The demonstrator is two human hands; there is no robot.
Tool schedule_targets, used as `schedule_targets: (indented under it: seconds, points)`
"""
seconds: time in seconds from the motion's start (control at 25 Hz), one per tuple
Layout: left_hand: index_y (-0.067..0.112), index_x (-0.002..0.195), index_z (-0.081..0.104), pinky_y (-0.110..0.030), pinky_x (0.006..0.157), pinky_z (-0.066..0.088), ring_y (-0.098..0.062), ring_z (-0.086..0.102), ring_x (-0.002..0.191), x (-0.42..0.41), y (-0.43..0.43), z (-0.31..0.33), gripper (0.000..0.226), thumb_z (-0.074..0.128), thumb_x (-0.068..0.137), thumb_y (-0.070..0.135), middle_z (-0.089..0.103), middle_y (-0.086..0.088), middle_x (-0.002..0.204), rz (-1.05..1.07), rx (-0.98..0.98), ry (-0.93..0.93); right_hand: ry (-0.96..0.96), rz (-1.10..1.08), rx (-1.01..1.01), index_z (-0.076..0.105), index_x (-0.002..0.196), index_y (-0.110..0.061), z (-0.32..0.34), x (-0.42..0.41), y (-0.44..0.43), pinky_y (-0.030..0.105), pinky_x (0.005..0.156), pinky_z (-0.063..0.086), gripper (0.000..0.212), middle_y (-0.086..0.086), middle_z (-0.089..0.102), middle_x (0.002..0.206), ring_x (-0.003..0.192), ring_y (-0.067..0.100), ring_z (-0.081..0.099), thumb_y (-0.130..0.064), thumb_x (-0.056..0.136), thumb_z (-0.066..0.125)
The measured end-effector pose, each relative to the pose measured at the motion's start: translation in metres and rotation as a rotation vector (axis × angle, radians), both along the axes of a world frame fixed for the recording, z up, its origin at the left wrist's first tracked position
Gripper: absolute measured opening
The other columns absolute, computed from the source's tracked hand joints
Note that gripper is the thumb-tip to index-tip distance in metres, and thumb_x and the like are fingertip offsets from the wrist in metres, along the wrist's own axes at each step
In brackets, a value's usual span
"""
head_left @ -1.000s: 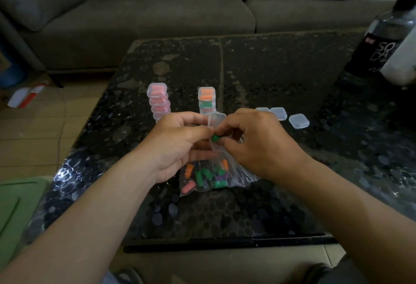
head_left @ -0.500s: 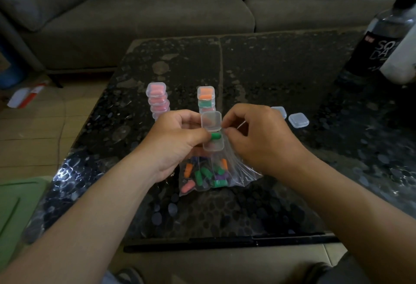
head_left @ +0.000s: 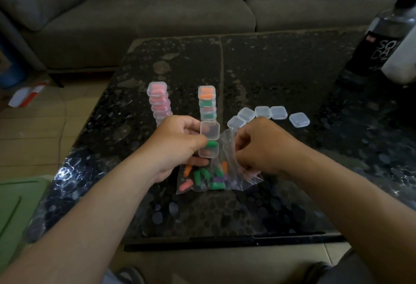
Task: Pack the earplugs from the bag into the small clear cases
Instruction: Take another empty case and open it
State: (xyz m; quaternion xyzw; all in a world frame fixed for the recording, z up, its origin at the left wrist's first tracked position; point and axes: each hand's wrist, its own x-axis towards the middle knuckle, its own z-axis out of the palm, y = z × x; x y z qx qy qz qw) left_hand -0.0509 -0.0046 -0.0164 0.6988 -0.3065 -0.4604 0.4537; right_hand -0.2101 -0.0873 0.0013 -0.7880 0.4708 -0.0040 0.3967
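L hand (head_left: 177, 146) grips open clear case (head_left: 210, 131), green earplug (head_left: 212, 144) inside; lid up. R hand (head_left: 261, 146) fingers curled at bag (head_left: 238, 177) mouth; can't tell if pinching it.

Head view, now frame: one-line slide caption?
Left hand holds an open small clear plastic case with a green foam earplug; right hand grips the clear plastic bag of earplugs.

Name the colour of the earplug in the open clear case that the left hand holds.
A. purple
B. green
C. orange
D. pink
B: the open case gripped in the left hand shows a single green earplug between its raised lid and its base.
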Motion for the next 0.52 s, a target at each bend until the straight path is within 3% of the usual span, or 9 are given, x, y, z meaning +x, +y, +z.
schedule_targets:
  seconds: [0.2,0.36,0.52]
  points:
    - [0.013,0.105,0.070,-0.034,0.067,0.063,-0.021,0.078,0.084,-0.0017,0.0001,-0.0013,0.019,0.065,0.094,-0.002,0.077,-0.011,0.096,-0.029,0.008,-0.023,0.019,0.072,0.101,0.072,0.083,-0.007,-0.0005,0.0013,0.0047,0.044,0.069,0.064,0.023,0.015,0.075,0.070,0.069,0.031,0.076,0.009,0.085,0.056]
    - [0.012,0.105,0.069,-0.039,0.068,0.064,-0.021,0.077,0.081,-0.0020,0.0003,-0.0029,0.021,0.063,0.094,-0.004,0.076,-0.012,0.098,-0.033,0.017,-0.018,0.005,0.142,0.099,0.075,0.078,-0.010,-0.0056,0.0024,0.0054,0.033,0.058,0.061,0.022,0.015,0.073,0.066,0.057,0.026,0.071,0.004,0.085,0.059]
    - [0.011,0.107,0.068,-0.041,0.070,0.065,-0.022,0.078,0.082,-0.0024,-0.0004,-0.0033,0.022,0.062,0.094,-0.005,0.077,-0.011,0.099,-0.035,0.017,-0.017,0.018,0.207,0.103,0.078,0.079,-0.013,-0.0093,0.0040,0.0045,0.037,0.061,0.061,0.020,0.014,0.073,0.067,0.054,0.020,0.067,0.002,0.082,0.066]
